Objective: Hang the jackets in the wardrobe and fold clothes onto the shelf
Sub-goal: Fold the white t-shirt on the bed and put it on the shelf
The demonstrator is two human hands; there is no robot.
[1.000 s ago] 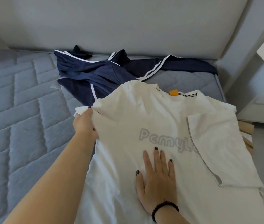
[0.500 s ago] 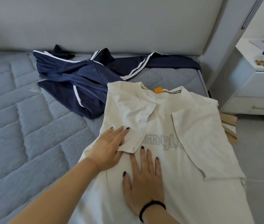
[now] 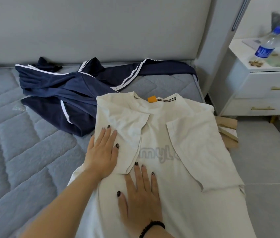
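- Your left hand lies flat on the folded-in left sleeve of the white T-shirt, fingers straight and close together, holding nothing.
- Your right hand presses flat on the shirt's middle just below the sleeve hem, fingers straight and slightly spread; a dark beaded bracelet sits on that wrist.
- The T-shirt lies face-down-collar-away on the bed, along its right edge, both sleeves folded inward; its lower part runs out of the bottom of the view.
- A navy jacket with white stripes lies crumpled at the head of the bed, against the grey headboard, its near edge touching the shirt's left shoulder.
- The left side of the mattress is open quilted surface.
- On the white nightstand to the right stands a water bottle, with small brownish bits beside it that are too blurred to name.
- Brown paper or card shows on the floor beside the bed's right edge, partly hidden by the shirt.
- The grey print on the shirt is half covered by the sleeves; only some letters show.
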